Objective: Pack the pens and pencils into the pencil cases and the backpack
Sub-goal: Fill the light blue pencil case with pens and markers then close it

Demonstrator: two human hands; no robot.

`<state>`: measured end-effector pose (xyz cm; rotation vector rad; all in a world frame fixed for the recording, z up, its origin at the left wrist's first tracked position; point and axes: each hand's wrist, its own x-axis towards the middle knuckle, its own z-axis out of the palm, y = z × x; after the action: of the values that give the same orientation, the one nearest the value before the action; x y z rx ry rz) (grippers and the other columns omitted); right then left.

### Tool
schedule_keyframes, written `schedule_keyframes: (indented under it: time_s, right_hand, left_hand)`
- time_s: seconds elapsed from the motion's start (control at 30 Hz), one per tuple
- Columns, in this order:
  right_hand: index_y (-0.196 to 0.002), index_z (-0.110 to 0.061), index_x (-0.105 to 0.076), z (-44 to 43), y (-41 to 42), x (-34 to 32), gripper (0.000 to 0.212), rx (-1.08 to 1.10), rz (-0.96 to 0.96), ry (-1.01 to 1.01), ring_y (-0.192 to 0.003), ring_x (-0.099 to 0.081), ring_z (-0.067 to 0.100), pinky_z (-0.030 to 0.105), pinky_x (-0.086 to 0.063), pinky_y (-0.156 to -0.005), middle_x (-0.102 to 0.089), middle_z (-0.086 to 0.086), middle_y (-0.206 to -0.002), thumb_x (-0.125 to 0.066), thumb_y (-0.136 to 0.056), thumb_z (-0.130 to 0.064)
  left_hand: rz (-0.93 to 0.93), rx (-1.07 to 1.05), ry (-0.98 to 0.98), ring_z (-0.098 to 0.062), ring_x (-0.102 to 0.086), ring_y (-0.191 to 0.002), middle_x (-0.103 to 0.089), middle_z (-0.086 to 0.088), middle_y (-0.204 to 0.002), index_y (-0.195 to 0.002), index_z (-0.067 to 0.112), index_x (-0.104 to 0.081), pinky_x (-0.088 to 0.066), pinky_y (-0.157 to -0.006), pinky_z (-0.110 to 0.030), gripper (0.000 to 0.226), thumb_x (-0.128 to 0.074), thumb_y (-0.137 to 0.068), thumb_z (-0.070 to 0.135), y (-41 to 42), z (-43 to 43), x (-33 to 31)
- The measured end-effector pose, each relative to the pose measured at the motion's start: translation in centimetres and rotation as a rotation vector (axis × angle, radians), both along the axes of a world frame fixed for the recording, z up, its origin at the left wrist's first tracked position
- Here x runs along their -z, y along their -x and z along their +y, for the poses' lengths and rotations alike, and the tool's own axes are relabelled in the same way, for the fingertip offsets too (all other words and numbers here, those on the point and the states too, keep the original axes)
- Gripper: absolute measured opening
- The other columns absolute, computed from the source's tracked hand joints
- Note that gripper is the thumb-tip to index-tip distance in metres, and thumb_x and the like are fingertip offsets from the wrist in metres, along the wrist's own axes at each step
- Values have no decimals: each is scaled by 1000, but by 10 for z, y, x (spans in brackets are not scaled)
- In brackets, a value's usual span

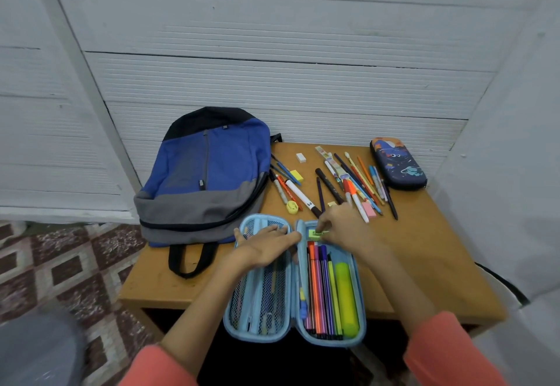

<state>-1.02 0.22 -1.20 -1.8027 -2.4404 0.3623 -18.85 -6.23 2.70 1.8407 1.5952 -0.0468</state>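
A light blue pencil case [356, 303] lies open flat at the table's near edge. Its right half holds several felt pens [321, 288] and a yellow-green highlighter [345, 297]. My left hand [266, 246] rests flat with straight fingers on the mesh left half. My right hand [345, 228] pinches a green eraser [316, 235] at the top of the right half. Loose pens and pencils [354, 182] are scattered beyond the case. A blue and grey backpack [206, 173] lies at the left. A dark blue space-print pencil case [397, 162] lies zipped at the back right.
A yellow sharpener [292, 206], a pink eraser [368, 209], a yellow eraser [296, 176] and a white eraser [301, 157] lie among the pens on the wooden table [430, 249]. A white ribbed wall stands behind. Patterned tiles cover the floor at the left.
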Motion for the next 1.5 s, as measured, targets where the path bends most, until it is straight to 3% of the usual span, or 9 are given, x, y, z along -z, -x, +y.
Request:
schedule_keyframes:
  time_s: [0.07, 0.33, 0.43, 0.5, 0.73, 0.97, 1.1, 1.3, 1.5]
  right_hand:
    - [-104, -20, -75, -4, 6, 11, 23, -9, 11, -64, -96, -63, 15, 25, -52, -82, -70, 1, -106, -76, -81, -17]
    - [-103, -17, -74, -6, 12, 16, 20, 43, 42, -134, -95, -63, 19, 24, -48, -74, -67, 4, -105, -72, -83, -11]
    - [-107, -19, -73, -5, 10, 17, 23, 33, 60, -152, -101, -61, 18, 24, -44, -80, -65, 2, -111, -72, -84, -14]
    - [-109, -20, -72, -6, 10, 17, 24, 30, 52, -150, -101, -61, 17, 24, -45, -81, -65, 1, -112, -72, -84, -16]
    - [-93, -22, -75, 19, 4, -1, 10, 26, 102, -20, -82, -64, 7, 28, -55, -77, -71, -7, -92, -71, -84, -24]
    - [-140, -18, -48, 109, 26, 9, 44, 71, -8, -78, -117, -54, 33, 42, -50, -90, -55, 15, -133, -44, -96, -13]
    - [-149, -27, -34, 133, 35, 28, 51, 17, -173, -48, -120, -45, 35, 42, -45, -92, -48, 16, -133, -38, -99, -14]
    - [-112, -3, -66, 133, 39, 25, 29, 148, 56, -140, -95, -61, 34, 36, -51, -75, -66, 19, -105, -56, -87, -12]
    - [-83, -6, -56, 129, 32, 27, 11, 220, 104, -129, -83, -61, 32, 35, -49, -64, -64, 17, -90, -67, -83, -9]
  left_hand:
    - [-12, -4, 2, -14, -7, -147, -19, 6, -159, -86, 38, -41, 15, -111, -62, 29, -18, -102, 48, -1, -2, -2]
    - [-8, 0, -9, -15, -7, -147, -19, 6, -160, -80, 38, -37, 16, -110, -61, 29, -20, -101, 48, -1, 1, -4]
    - [-8, 6, 6, -17, -10, -147, -24, 4, -158, -113, 30, -62, 15, -111, -61, 46, -21, -101, 46, -1, 2, -4]
    - [15, 9, 7, -17, -10, -147, -23, 4, -158, -135, 18, -55, 15, -110, -61, 55, -22, -101, 47, -1, 5, -4]
    - [41, 48, 23, -18, -6, -148, -21, 2, -159, -131, 28, -51, 16, -108, -64, 46, -21, -101, 48, -2, 10, 0]
    - [53, 79, 48, -16, -5, -147, -15, 3, -160, -133, 21, -50, 14, -108, -65, 49, -20, -102, 45, 4, 18, 5]
    - [48, 86, 42, -12, -3, -147, -13, 5, -161, -142, 14, -42, 16, -107, -66, 54, -20, -102, 43, 7, 18, 9]
    - [33, 85, 49, -10, -1, -147, -11, 7, -161, -145, 18, -36, 17, -105, -67, 53, -20, -102, 45, 10, 23, 16]
    - [41, 103, 30, -10, -2, -147, -15, 5, -160, -141, 15, -41, 16, -105, -67, 53, -19, -102, 43, 8, 22, 16]
